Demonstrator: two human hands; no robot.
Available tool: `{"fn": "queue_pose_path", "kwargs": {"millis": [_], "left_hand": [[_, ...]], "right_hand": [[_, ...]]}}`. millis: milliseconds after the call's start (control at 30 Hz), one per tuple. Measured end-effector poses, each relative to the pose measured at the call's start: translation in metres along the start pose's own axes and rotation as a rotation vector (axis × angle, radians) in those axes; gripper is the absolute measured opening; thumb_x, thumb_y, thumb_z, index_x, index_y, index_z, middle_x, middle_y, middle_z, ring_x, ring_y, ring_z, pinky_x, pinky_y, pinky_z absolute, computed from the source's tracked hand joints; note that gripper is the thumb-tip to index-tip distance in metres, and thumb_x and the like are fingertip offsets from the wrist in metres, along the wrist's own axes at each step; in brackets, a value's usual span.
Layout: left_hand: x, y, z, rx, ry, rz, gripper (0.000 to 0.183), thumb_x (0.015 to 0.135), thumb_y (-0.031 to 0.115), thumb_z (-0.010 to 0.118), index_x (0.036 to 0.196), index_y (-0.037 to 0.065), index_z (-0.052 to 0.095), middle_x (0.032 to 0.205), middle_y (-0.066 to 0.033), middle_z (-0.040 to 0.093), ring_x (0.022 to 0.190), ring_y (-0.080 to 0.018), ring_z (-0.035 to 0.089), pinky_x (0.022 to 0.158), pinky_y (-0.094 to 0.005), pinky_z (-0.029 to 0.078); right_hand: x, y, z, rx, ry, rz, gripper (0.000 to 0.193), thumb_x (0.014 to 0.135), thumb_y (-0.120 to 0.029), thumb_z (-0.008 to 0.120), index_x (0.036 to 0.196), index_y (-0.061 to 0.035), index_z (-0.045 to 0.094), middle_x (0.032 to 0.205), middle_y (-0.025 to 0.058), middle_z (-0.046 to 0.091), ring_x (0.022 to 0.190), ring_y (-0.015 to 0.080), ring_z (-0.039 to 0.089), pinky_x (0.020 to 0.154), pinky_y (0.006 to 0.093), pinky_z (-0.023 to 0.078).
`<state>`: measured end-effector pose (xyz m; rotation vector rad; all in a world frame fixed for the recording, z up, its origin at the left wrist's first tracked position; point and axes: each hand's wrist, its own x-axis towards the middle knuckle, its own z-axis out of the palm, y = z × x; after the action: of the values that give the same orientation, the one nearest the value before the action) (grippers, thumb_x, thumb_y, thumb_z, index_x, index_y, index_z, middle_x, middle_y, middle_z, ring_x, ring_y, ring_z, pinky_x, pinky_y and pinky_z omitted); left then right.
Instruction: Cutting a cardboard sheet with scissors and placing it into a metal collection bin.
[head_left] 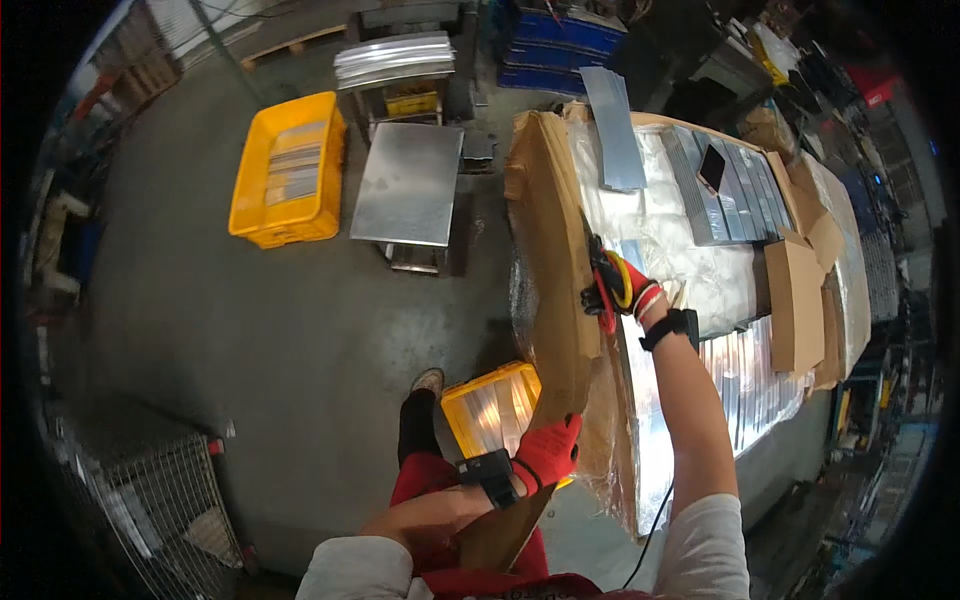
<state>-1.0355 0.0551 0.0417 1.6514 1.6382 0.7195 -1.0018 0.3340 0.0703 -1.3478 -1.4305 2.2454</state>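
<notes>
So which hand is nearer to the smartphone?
The right. In the picture, the right hand is below and left of the smartphone; the left hand is much farther down and left, by the cardboard.

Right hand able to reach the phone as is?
Probably yes: the phone lies uncovered on grey panels, though the right hand holds a red-and-yellow tool it may need to put down.

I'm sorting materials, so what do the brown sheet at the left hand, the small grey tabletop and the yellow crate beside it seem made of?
The brown sheet looks like matte cardboard: tan, with a creased edge. The small grey tabletop is probably satin-finished bare metal, being softly reflective. The yellow crate seems smooth moulded plastic: one even colour, rounded corners.
</notes>
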Motion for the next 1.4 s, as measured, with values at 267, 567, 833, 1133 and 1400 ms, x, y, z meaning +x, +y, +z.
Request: {"fn": "queue_pose_path", "kwargs": {"millis": [267, 567, 833, 1133, 1400], "left_hand": [[0.001, -0.014, -0.02, -0.084, -0.172, 0.002, 0.044, 0.067, 0.021, 0.052, 0.105, 0.004, 0.036, 0.074, -0.013, 0.051, 0.064, -0.0275, 0.053, 0.051, -0.0401, 0.039], [0.027, -0.057, -0.019, -0.345, -0.426, -0.271, 0.073, 0.062, 0.032, 0.06, 0.117, 0.0, 0.024, 0.103, -0.0207, 0.043, 0.096, -0.0321, 0.045, 0.077, -0.0407, 0.037], [0.179, -0.057, -0.036, -0.379, 0.226, -0.232, 0.104, 0.052, 0.038, 0.069, 0.125, -0.002, 0.007, 0.124, -0.0256, 0.02, 0.112, -0.0379, 0.028, 0.093, -0.0395, 0.027], [0.203, -0.08, -0.03, -0.435, -0.033, -0.416, 0.106, 0.052, 0.032, 0.07, 0.127, 0.009, 0.0, 0.118, -0.0244, 0.028, 0.096, -0.0387, 0.042, 0.08, -0.0391, 0.038], [0.212, -0.076, -0.02, -0.245, 0.247, -0.337, 0.099, 0.054, 0.032, 0.067, 0.126, 0.006, 0.006, 0.117, -0.0257, 0.028, 0.101, -0.0389, 0.039, 0.083, -0.0401, 0.036]], "right_hand": [[-0.014, 0.009, -0.004, 0.127, 0.016, 0.045, 0.031, 0.082, -0.023, 0.045, 0.105, -0.0043, 0.038, 0.085, 0.0172, 0.054, 0.073, 0.0295, 0.057, 0.065, 0.0402, 0.048], [-0.02, -0.019, 0.004, 0.22, -0.092, 0.111, 0.03, 0.083, -0.021, 0.043, 0.105, -0.0004, 0.041, 0.088, 0.0163, 0.055, 0.078, 0.0266, 0.057, 0.071, 0.0351, 0.047], [-0.022, -0.049, 0.015, -0.282, -0.046, 0.064, 0.028, 0.079, -0.005, 0.047, 0.106, -0.0034, 0.04, 0.098, 0.0057, 0.047, 0.088, 0.0101, 0.046, 0.076, 0.0231, 0.041], [-0.03, -0.039, 0.005, -0.619, -0.074, -0.171, 0.036, 0.081, -0.028, 0.048, 0.105, -0.0016, 0.042, 0.088, 0.005, 0.053, 0.078, 0.0091, 0.052, 0.07, 0.0233, 0.043], [-0.027, -0.054, 0.01, -0.226, -0.064, 0.044, 0.032, 0.082, -0.026, 0.045, 0.104, -0.0023, 0.043, 0.087, 0.0031, 0.051, 0.08, 0.0096, 0.047, 0.071, 0.0239, 0.039]]}}
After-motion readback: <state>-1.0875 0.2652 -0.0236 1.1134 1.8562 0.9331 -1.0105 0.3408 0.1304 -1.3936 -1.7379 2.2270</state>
